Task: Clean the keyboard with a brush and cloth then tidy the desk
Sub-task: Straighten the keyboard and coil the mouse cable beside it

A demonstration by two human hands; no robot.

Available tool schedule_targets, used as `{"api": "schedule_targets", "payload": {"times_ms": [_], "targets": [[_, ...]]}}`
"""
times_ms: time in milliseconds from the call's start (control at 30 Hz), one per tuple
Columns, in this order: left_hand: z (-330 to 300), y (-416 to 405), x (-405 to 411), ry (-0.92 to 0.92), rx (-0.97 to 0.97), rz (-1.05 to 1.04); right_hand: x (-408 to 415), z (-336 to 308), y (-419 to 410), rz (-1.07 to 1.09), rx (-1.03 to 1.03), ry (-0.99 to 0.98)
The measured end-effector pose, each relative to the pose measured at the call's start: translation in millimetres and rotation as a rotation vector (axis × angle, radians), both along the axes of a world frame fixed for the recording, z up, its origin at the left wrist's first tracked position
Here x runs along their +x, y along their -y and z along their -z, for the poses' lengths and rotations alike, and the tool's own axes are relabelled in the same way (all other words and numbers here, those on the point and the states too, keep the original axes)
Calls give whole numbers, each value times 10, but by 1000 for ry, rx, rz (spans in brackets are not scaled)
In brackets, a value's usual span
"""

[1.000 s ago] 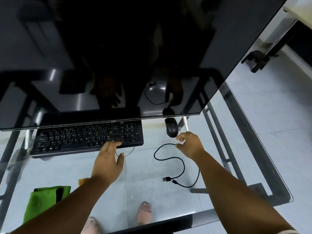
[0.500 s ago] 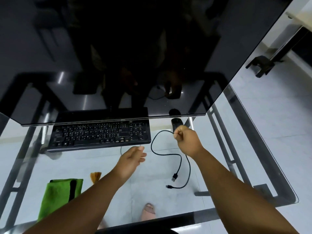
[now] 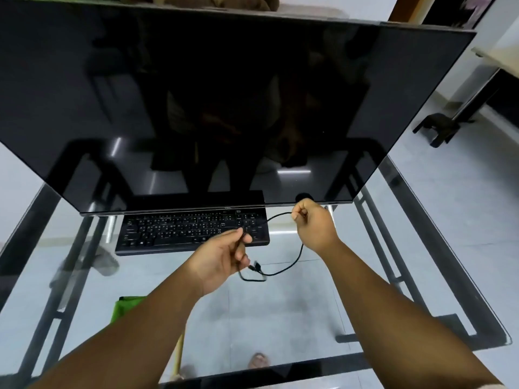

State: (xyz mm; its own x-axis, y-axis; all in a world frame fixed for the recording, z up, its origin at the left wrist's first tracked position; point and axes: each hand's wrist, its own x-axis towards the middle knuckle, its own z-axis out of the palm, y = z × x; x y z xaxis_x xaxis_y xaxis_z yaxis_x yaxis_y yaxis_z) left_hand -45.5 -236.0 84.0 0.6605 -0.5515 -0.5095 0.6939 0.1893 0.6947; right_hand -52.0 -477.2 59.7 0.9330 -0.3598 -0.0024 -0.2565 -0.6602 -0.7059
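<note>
Tidying stage, I judge — both hands, left hand [image 3: 224, 256] and right hand [image 3: 311, 223], pinch the loose cable [image 3: 283, 272] before the keyboard [image 3: 179, 231], coiling unfinished.

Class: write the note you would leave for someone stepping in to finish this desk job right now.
Left hand: pinches the black cable near its loose plug ends.
Right hand: grips the same cable further along, raised by the monitor's lower edge.
Keyboard: on the glass desk under the monitor.
Green cloth: near the front left, partly hidden by the left forearm.
Done: cannot tell whether the keyboard was cleaned.
Left: probably coil and stow the cable.
</note>
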Motion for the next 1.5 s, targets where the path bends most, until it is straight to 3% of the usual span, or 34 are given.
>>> {"api": "schedule_targets", "payload": {"times_ms": [167, 367, 467, 667, 800, 900, 1100, 1200, 1367, 1500], "targets": [[-132, -532, 137, -2, -27, -54, -42, 128, -3, 129, -15, -106], [-176, -843, 134, 100, 81, -31, -137, 256, -181, 89, -72, -258], [-177, -809, 97, 163, 213, 42, -95, 191, -386, 5, -82, -207], [-278, -645, 70, 216, 288, 139, 69, -76, -881, -433, -50, -18], [-332, -646, 133, 187, 269, 129, 174, -36, -993, -383, -9, -3], [-350, -689, 182, 121, 145, 81, 157, 18, -1034, -358, 15, -66], [-376, -730, 251, -75, -243, -122, 116, -68, -1114, -370, 200, -283], [-349, -797, 351, -132, -357, -453, 83, -88, -1051, -393, 156, -363], [-255, -904, 557, -190, -250, -921, -33, -186, -912, -486, 137, -454], [-203, -872, 649, -126, -8, -1048, -46, -317, -927, -675, 126, -529]]}}
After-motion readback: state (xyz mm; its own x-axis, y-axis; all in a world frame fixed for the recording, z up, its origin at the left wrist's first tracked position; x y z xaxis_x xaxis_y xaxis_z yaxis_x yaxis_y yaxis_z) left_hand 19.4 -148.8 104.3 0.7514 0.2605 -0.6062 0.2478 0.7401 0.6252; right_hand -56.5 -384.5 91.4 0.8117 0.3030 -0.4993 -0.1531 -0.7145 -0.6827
